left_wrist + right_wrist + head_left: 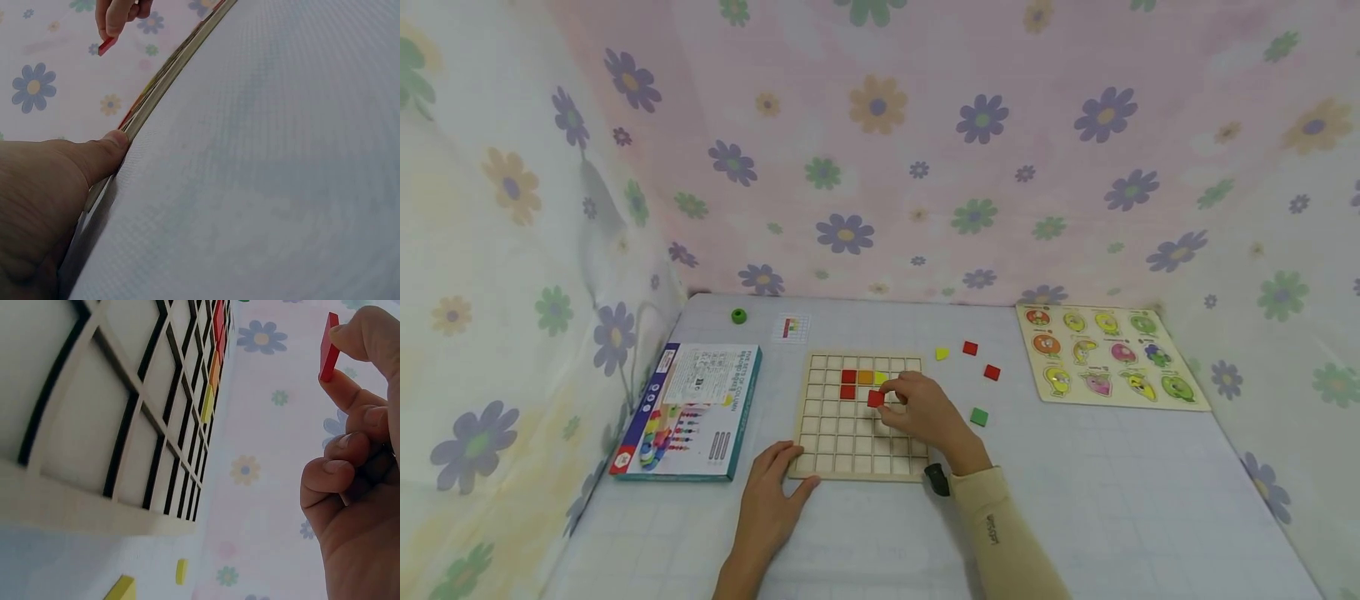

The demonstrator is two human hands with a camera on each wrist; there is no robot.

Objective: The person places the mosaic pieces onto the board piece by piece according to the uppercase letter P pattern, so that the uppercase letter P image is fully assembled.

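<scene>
A right hand (922, 416) pinches a red tile (876, 398) between thumb and finger, holding it above the board (825, 444), apart from its surface. At the board's near left corner, a left hand (771, 493) rests with thumb and fingers spread, the thumb touching the near edge and a fingertip at the left edge. Four tiles sit in cells toward the board's far side: two red, one orange (866, 377) and one yellow, the last just beside the held tile. Right of the board, loose yellow, red and green (979, 417) tiles lie scattered, with a wider stretch of table before the fruit puzzle (1045, 388). Left of the board, a narrow strip separates it from a box (700, 433); a card (802, 327) lies just beyond its far edge.
</scene>
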